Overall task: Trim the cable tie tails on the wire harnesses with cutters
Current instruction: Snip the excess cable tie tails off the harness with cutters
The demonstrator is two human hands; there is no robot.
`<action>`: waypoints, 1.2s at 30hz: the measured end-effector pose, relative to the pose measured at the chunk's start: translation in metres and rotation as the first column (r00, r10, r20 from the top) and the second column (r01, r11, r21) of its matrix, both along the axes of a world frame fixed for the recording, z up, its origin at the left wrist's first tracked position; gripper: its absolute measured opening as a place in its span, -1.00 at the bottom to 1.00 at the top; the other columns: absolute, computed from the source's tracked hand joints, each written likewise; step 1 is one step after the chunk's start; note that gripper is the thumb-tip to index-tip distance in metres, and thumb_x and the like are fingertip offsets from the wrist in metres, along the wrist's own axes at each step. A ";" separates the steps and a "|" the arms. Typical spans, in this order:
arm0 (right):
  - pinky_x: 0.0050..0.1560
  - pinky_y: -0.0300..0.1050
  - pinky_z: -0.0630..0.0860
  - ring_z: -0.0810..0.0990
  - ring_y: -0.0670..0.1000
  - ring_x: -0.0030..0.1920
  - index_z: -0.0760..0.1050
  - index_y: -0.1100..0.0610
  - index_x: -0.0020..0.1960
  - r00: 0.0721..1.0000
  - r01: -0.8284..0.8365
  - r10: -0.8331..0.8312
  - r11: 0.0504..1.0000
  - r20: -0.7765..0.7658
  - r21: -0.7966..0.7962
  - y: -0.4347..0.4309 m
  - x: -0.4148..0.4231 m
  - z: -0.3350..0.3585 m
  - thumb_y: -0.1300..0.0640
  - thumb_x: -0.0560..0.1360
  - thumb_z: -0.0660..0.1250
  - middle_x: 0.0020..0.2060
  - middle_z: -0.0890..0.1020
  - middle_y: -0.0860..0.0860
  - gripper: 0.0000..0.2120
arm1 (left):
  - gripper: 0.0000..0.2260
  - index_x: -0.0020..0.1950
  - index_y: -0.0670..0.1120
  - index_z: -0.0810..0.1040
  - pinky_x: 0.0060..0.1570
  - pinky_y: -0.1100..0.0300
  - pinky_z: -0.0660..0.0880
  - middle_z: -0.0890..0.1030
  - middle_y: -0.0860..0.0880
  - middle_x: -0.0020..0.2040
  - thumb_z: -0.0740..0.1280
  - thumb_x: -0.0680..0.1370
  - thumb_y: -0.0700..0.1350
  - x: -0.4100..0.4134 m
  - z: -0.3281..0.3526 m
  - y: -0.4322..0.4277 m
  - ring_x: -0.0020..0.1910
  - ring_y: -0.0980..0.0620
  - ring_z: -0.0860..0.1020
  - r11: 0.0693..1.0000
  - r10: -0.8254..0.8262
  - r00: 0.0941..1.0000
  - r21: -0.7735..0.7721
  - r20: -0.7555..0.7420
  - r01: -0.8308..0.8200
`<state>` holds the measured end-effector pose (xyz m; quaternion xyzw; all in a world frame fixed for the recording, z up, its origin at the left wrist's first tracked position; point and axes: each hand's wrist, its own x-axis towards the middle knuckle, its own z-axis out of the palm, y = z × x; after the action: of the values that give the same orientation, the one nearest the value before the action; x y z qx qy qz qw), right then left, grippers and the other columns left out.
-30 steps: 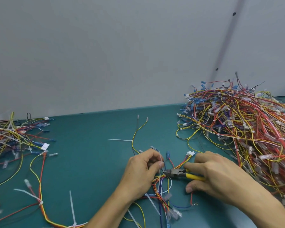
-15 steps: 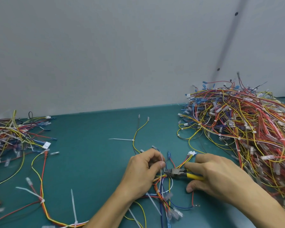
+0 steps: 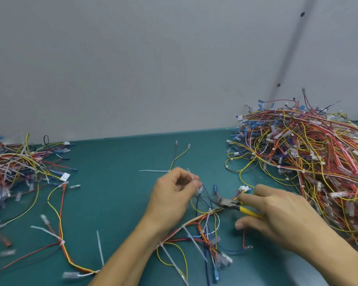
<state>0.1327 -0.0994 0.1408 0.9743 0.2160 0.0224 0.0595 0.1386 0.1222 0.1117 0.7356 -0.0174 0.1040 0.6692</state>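
On the left hand (image 3: 172, 195), thumb and forefinger (image 3: 195, 183) pinch a short white tie tail (image 3: 190, 175); the hand is now drawn up and away from the cutters (image 3: 225, 203), where half a second ago it sat against their nose; I judge that tail cut loose. The right hand (image 3: 281, 213) curls round the yellow handles, jaws seemingly closed, just above the harness (image 3: 196, 218) lying on the green table (image 3: 112, 193); several long tails remain on it, and the big pile (image 3: 308, 153) waits at right.
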 end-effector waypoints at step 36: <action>-0.22 -0.13 0.27 0.34 -0.08 -0.14 0.38 -0.15 0.19 0.964 -0.040 0.023 0.997 -0.265 -0.058 0.012 -0.018 0.013 -0.49 0.35 0.18 -0.12 0.38 -0.13 -0.42 | -0.91 -0.10 0.01 0.69 -0.32 0.37 0.26 0.54 0.15 -0.25 0.50 0.42 -0.13 -0.030 -0.008 0.017 -0.41 0.18 0.32 0.816 -0.361 0.930 0.457 -0.074 0.353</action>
<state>0.1145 -0.0874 0.1541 0.9626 0.2381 -0.1137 0.0606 0.1088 0.1390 0.1037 0.8563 -0.1845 -0.0247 0.4818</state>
